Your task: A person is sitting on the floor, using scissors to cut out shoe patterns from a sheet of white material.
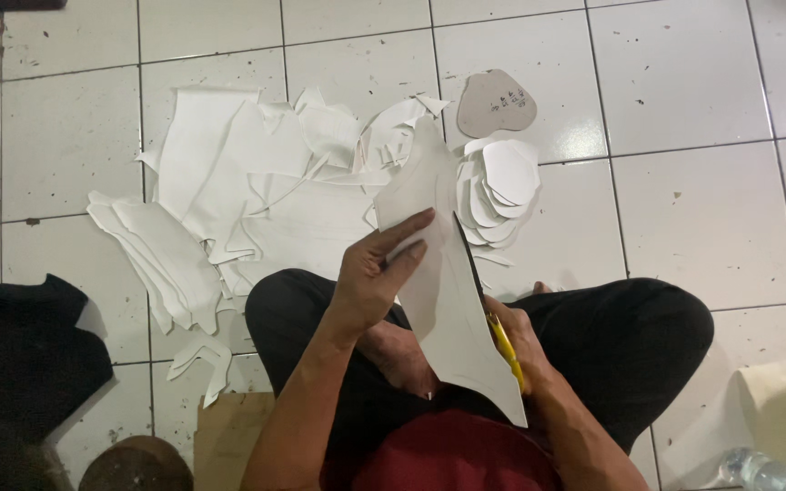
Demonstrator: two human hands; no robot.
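A: Head view, go. Left hand?

B: My left hand is up in front of me, fingers pinched on a white sheet piece, thumb on the near face, the rest behind it. Sheet stands on edge, tilted, running from above my fingers down toward my lap.

A: Right hand?

B: My right hand is mostly behind the sheet, just right of it. Fingers wrapped closed on yellow-handled scissors; dark blade runs up along the sheet's right edge, touching it.

A: Around the hands?

B: Beyond my left fingers, on the tiled floor, a heap of white offcuts. Beyond my right fingers, a stack of cut rounded pieces, and just past that a grey cardboard template, same rounded shape. Far left of my left hand, a dark cloth. Low right, a clear bottle, partly cut off. I'm sitting cross-legged, black trousers.
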